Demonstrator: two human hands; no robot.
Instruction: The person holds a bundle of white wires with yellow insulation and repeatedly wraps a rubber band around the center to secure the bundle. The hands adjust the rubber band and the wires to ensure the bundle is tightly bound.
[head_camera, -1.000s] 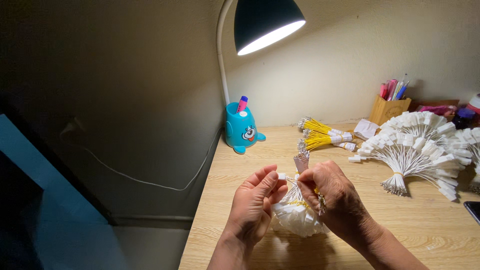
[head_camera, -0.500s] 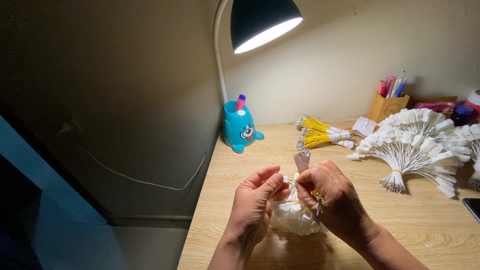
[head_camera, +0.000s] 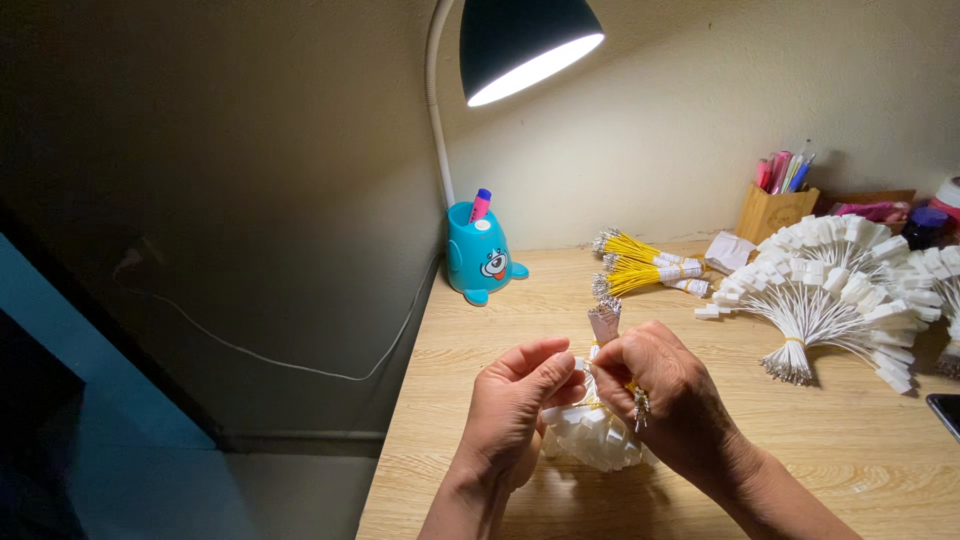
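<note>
White wire bundle (head_camera: 597, 435) pinched by left hand (head_camera: 515, 415) and right hand (head_camera: 665, 400) fingers, above wooden surface (head_camera: 850, 450), yellow bundles (head_camera: 640, 265) behind

Two hands (head_camera: 520, 410), two yellow wire bundles (head_camera: 640, 262), one lamp (head_camera: 525, 40), one blue holder (head_camera: 480, 255)

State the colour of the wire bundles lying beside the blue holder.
Yellow wire bundles, clearest in the head view.

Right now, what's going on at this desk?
A person's left hand and right hand together hold a bundle of thin white wires with white plastic tags above the light wooden desk. A fanned white-tagged bundle and yellow wire bundles lie behind, under the black desk lamp.
</note>
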